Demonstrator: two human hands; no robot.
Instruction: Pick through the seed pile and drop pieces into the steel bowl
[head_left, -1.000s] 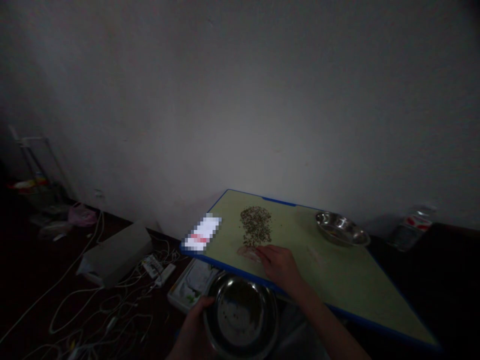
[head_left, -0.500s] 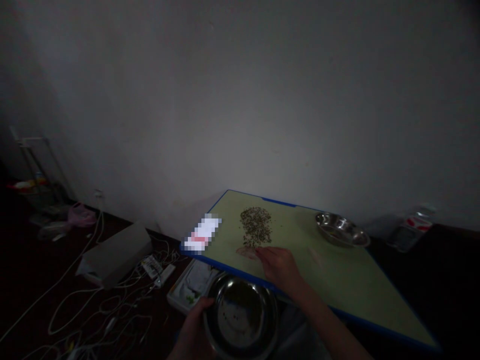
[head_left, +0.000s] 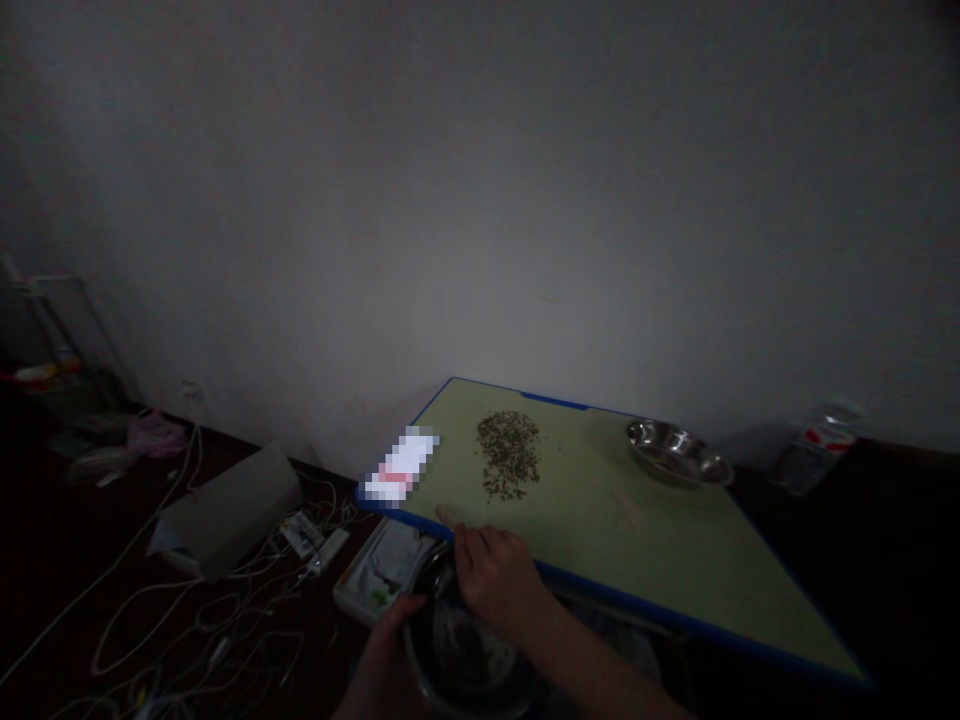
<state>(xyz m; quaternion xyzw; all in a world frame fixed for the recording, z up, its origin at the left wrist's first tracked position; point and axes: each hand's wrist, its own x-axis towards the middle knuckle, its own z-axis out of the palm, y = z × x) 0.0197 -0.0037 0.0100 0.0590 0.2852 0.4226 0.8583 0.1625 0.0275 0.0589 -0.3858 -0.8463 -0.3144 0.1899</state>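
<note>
Presently, a heap of small, dark brown, seed-like grains (head_left: 508,450) lies spread on a pale yellow-green tabletop with blue edging (head_left: 675,560); clock directions run from that heap, with twelve toward the grey-white wall (head_left: 540,200). Below it, toward six o'clock, the left hand (head_left: 390,645) has hold of a round, shiny stainless-steel bowl (head_left: 472,658), its thumb at the rim's ten o'clock and its other fingers mostly hidden. This bowl sits lower than the table's near edge.

Also at six o'clock, the right hand (head_left: 493,575) reaches over the bowl, partly covering it, with fingers bent and close together and their tips at the blue edging. Whether anything is pinched between them cannot be told. Just beside those tips, on the tabletop, shows a faint pinkish, filmy patch (head_left: 446,514).

At nine o'clock, a bright white, pixelated rectangle with a reddish band (head_left: 401,467) lies near the table's corner. At three o'clock stands a second, shallow stainless-steel bowl (head_left: 675,470). Off the table, at eight o'clock, tangled white cables (head_left: 217,655) cover the dark floor.
</note>
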